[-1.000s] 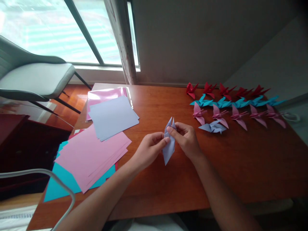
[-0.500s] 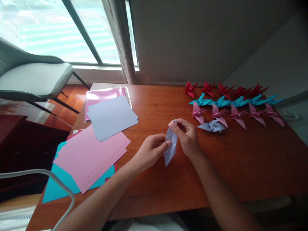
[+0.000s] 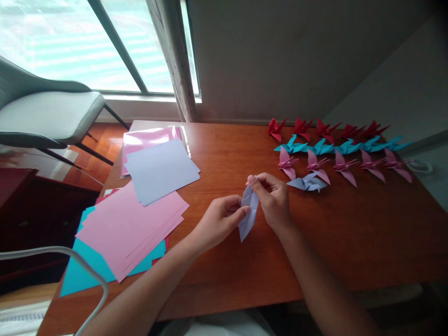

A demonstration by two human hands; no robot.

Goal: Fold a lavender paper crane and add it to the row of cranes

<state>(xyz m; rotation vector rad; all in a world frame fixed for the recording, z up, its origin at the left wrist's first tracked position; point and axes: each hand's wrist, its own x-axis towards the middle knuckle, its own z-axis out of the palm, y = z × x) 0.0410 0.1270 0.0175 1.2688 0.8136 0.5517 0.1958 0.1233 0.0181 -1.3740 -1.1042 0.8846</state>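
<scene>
A half-folded lavender paper piece hangs just above the wooden table, its point down. My left hand pinches its middle from the left. My right hand pinches its upper tip from the right, fingers curled. A finished lavender crane lies just right of my right hand.
Rows of red cranes, teal cranes and pink cranes line the table's far right. Lavender sheets, pink sheets and teal sheets are stacked at left. A grey chair stands by the window.
My right hand has pressed the upper tips of the lavender piece down and together, so the piece looks shorter. Both hands stay in about the same place.
</scene>
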